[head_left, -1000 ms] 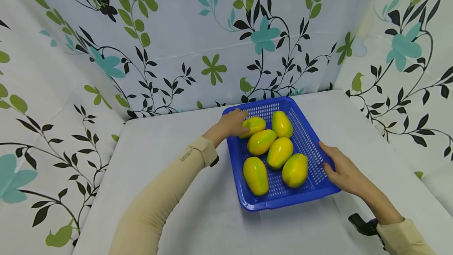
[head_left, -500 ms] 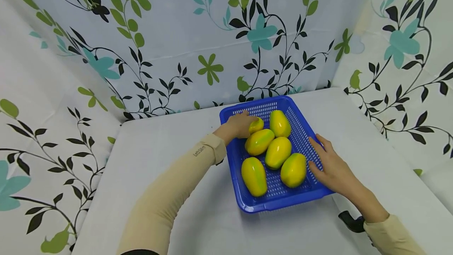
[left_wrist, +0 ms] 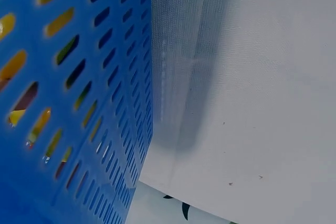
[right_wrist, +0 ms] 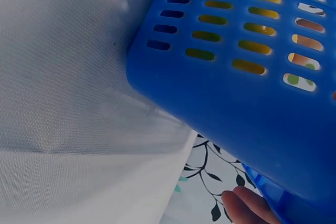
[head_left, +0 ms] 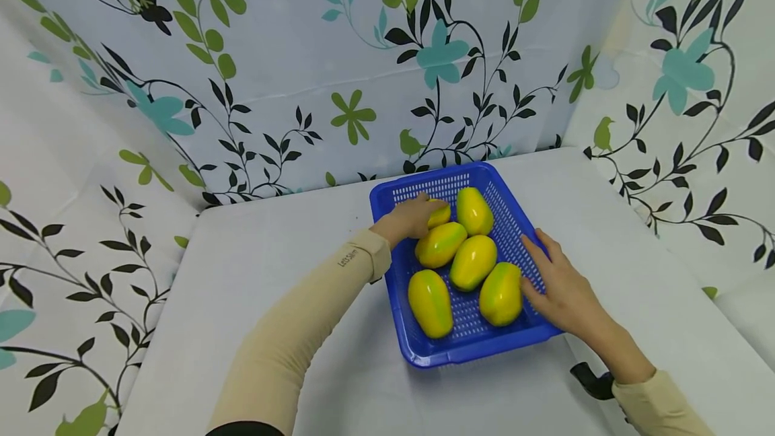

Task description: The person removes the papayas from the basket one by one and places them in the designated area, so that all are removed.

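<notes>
A blue plastic basket [head_left: 396, 308] with slotted sides holds several yellow mangoes with green streaks. My left hand [head_left: 414, 216] reaches over the basket's left rim, its fingers round the back-left mango [head_left: 438, 212], which they partly hide. My right hand [head_left: 563, 288] lies over the right rim with fingers spread and fairly straight. Its thumb is beside the front-right mango [head_left: 501, 295]; whether they touch cannot be told. In the right wrist view, fingertips [right_wrist: 247, 205] show by the basket's rim. The left wrist view shows the basket's slotted wall [left_wrist: 100, 77], but not the left hand's grip.
The basket stands on a white-covered table [head_left: 272, 254]. A patterned curtain [head_left: 272, 73] with leaves and flowers rises behind the table and along both sides. A black curved piece [head_left: 592, 381] is at the right wrist. Other mangoes lie close together, such as the front-left mango [head_left: 430, 303].
My left hand has moved right, further over the back-left mango, covering more of it. My right hand has loosened from the rim, its fingers now reaching inward. The view has shifted slightly.
</notes>
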A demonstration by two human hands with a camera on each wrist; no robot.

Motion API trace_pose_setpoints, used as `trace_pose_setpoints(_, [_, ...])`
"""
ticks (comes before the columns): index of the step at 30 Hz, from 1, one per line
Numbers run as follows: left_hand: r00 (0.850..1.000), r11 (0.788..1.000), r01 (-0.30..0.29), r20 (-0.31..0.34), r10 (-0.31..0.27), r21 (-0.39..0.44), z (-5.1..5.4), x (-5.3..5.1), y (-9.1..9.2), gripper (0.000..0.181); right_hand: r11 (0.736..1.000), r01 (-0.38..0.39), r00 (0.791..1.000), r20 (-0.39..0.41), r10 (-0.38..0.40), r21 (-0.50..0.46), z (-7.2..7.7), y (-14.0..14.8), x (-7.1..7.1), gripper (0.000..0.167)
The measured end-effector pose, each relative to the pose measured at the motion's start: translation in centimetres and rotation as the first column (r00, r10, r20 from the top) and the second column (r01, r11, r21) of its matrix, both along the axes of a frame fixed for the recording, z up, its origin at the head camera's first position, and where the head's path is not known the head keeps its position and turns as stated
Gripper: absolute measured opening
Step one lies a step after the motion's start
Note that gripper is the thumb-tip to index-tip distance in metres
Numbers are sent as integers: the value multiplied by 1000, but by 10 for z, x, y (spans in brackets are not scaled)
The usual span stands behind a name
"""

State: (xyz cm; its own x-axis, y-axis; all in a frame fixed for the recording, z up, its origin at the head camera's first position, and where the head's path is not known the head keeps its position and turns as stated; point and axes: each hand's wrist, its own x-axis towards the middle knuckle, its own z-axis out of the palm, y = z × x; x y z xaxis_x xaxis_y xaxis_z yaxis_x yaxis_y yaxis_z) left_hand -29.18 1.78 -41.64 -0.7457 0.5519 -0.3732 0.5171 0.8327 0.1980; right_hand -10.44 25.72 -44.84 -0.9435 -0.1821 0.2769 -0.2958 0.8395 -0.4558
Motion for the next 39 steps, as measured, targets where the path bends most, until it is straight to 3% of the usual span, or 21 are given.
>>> trace_pose_setpoints(9, [999, 1000, 8, -53, -8, 12, 4, 4, -7, 72, 999, 16, 1000, -16, -16, 41, -2, -3, -1, 59])
trace_pose_setpoints(19, [990, 999, -8, -143, 13, 36, 17, 18, -24, 76, 998, 25, 1000, -17, -24, 58, 1, -4, 1, 57])
trace_pose_setpoints(23, [981, 996, -26, -189, 41, 83, 24, 26, -37, 79, 997, 30, 1000, 6, -30, 69, 2, -4, 2, 56])
trace_pose_setpoints(29, [969, 987, 25, -248, 15, 157, 39, 37, -47, 81, 995, 52, 997, 51, -57, 86, 2, -1, 5, 58])
trace_pose_setpoints(34, [952, 986, 40, -307, 12, 162, 51, 45, -51, 79, 992, 79, 993, 80, -87, 96, 1, -1, 7, 61])
trace_pose_setpoints(39, [933, 987, 7, -355, 52, 161, 58, 45, -67, 76, 991, 83, 992, 82, -92, 101, 2, -3, 6, 62])
